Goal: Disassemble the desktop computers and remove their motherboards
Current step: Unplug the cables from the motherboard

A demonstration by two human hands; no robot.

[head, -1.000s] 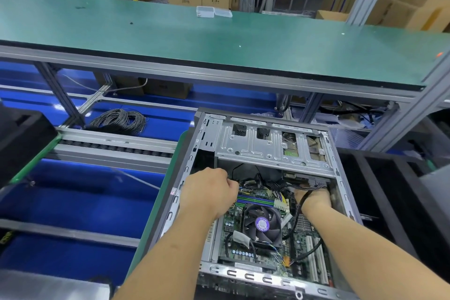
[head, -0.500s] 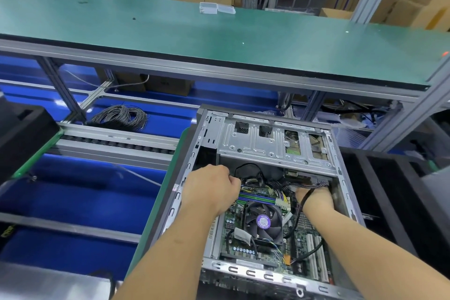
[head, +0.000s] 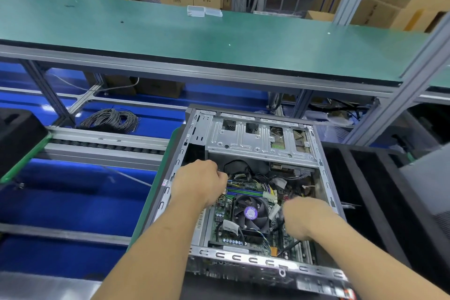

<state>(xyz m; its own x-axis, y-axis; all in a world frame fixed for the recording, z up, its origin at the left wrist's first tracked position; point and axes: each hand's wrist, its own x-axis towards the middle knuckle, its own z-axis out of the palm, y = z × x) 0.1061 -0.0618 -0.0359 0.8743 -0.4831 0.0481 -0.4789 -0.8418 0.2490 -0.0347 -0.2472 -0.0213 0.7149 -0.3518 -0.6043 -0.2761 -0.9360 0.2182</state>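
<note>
**Case open, board not yet out**

Open desktop case [head: 255,139] lying on its side at the near edge of the line, side panel off, insides exposed. Motherboard [head: 220,217] seated on the case floor, with the fan cooler [head: 250,213] mounted at its middle and memory sticks [head: 243,190] in their slots just beyond it. Drive cage [head: 260,139] fixed across the far end of the case. Bundle of cables [head: 267,186] running from under the cage down to a pale connector on the board.

Left hand [head: 201,184] inside the case at the left wall, fingers curled tight over the far-left corner of the board; whether a cable or plug sits inside that grip cannot be told, the fingertips being hidden. Right hand [head: 302,215] lower and to the right, blurred, clenched beside a black cable [head: 288,246] that trails towards the near rail; apparently gripping it, though not sharp enough to be sure.

Judged by the layout: opening done, unplugging under way. Left to do: free the remaining leads, undo the board fixings, lift the board out. Cooler and memory may well come out along with it.

Green worktop [head: 170,39] beyond, a coil of grey wire [head: 110,120] on the blue shelf far left
</note>
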